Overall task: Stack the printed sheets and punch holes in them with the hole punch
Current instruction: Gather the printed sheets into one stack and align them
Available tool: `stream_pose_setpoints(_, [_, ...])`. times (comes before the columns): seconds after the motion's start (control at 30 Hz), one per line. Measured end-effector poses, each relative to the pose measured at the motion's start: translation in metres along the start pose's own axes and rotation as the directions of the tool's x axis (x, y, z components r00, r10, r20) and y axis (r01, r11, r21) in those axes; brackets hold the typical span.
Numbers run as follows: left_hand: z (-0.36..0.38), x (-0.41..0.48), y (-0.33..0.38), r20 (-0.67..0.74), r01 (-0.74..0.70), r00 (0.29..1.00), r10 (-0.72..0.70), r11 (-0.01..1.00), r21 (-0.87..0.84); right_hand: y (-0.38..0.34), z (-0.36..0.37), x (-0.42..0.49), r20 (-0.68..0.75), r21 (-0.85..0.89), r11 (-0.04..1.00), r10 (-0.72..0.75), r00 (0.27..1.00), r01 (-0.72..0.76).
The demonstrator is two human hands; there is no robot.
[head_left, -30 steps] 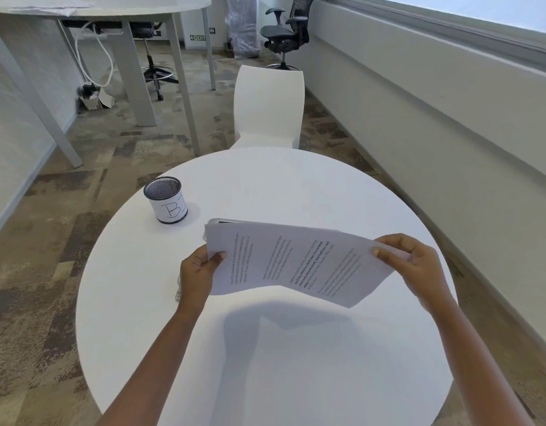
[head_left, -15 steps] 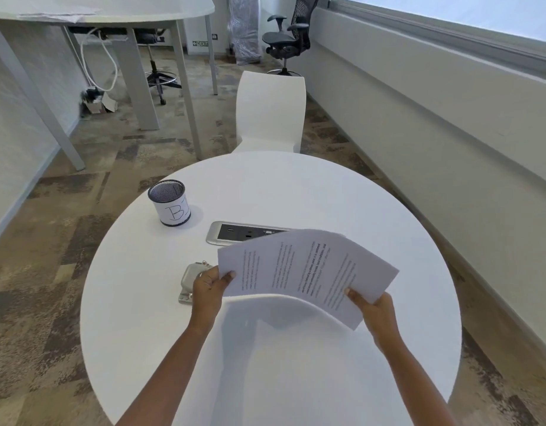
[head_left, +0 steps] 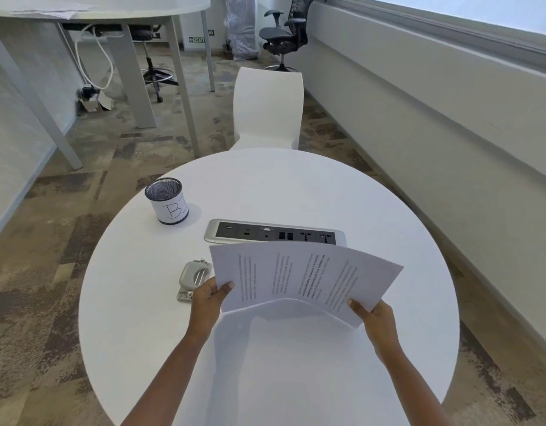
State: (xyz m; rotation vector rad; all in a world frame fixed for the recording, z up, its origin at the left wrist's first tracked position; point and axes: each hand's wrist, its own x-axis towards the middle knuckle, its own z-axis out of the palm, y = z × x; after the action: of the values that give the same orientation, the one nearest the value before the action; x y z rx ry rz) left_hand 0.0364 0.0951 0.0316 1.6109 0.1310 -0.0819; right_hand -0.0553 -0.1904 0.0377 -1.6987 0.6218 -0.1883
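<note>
Head view: both hands are clamped on the white printed paper sheets (head_left: 302, 278). The left hand (head_left: 208, 298) pinches the near left corner with the thumb on top, and the right hand (head_left: 374, 315) pinches the near right corner. The stack hangs bowed above the round white table (head_left: 296, 186), just at six o'clock of the silver recessed socket panel (head_left: 274, 235).

A second ago the right hand held the far right edge. It has since slid to the near corner and the sheets have dropped toward the person, uncovering the panel and the grey metal hole punch (head_left: 193, 279). The punch lies on the table at nine o'clock of the sheets, beside the left hand.

The stack looks gathered, so squaring it and feeding an edge into the punch likely comes next. A black mesh pen cup (head_left: 167, 201) stands at ten o'clock.
</note>
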Motion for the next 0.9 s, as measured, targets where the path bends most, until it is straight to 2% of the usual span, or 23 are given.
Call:
stream_pose_setpoints(0.1, [0.002, 0.002, 0.007, 0.019, 0.035, 0.999, -0.035, 0.999, -0.014, -0.005, -0.006, 0.005, -0.066, 0.009, 1.0, -0.029, 0.997, 0.029])
stream_pose_setpoints(0.17, [0.006, 0.002, 0.013, -0.024, 0.06, 0.998, -0.062, 0.997, -0.055, -0.006, -0.007, 0.008, -0.157, 0.037, 0.999, -0.001, 0.988, 0.007])
stream_pose_setpoints(0.23, [0.014, 0.0, 0.016, -0.091, 0.085, 0.991, -0.098, 0.987, -0.137, -0.003, -0.004, 0.01, -0.253, 0.062, 0.995, 0.085, 0.964, -0.072])
stream_pose_setpoints(0.3, [0.028, -0.004, 0.017, -0.14, 0.139, 0.974, -0.177, 0.959, -0.248, -0.001, 0.005, 0.008, -0.26, 0.034, 0.982, 0.187, 0.947, -0.184])
stream_pose_setpoints(0.37, [0.042, -0.011, 0.016, -0.173, 0.205, 0.946, -0.275, 0.918, -0.341, -0.004, 0.019, 0.0, -0.148, 0.143, 0.941, 0.325, 0.934, -0.305])
stream_pose_setpoints(0.43, [0.056, -0.017, 0.014, -0.177, 0.257, 0.921, -0.348, 0.881, -0.397, -0.004, 0.031, -0.009, 0.061, 0.369, 0.829, 0.428, 0.902, -0.419])
stream_pose_setpoints(0.5, [0.068, -0.025, 0.012, -0.166, 0.301, 0.903, -0.397, 0.858, -0.416, -0.01, 0.041, -0.018, 0.265, 0.509, 0.713, 0.403, 0.876, -0.482])
stream_pose_setpoints(0.53, [0.074, -0.031, 0.011, -0.158, 0.319, 0.896, -0.414, 0.85, -0.42, -0.012, 0.046, -0.02, 0.318, 0.563, 0.669, 0.367, 0.874, -0.485])
stream_pose_setpoints(0.6, [0.082, -0.041, 0.007, -0.138, 0.347, 0.889, -0.437, 0.838, -0.422, -0.013, 0.052, -0.021, 0.302, 0.639, 0.642, 0.298, 0.906, -0.424])
stream_pose_setpoints(0.67, [0.087, -0.05, 0.003, -0.1, 0.374, 0.885, -0.454, 0.824, -0.426, -0.013, 0.056, -0.019, 0.199, 0.633, 0.702, 0.258, 0.945, -0.325])
stream_pose_setpoints(0.77, [0.082, -0.054, 0.0, -0.006, 0.415, 0.887, -0.461, 0.804, -0.426, -0.014, 0.05, -0.016, 0.055, 0.452, 0.858, 0.245, 0.968, -0.243])
stream_pose_setpoints(0.9, [0.054, -0.038, 0.005, 0.034, 0.416, 0.889, -0.456, 0.776, -0.474, -0.013, 0.027, -0.011, 0.099, 0.301, 0.934, 0.169, 0.981, -0.191])
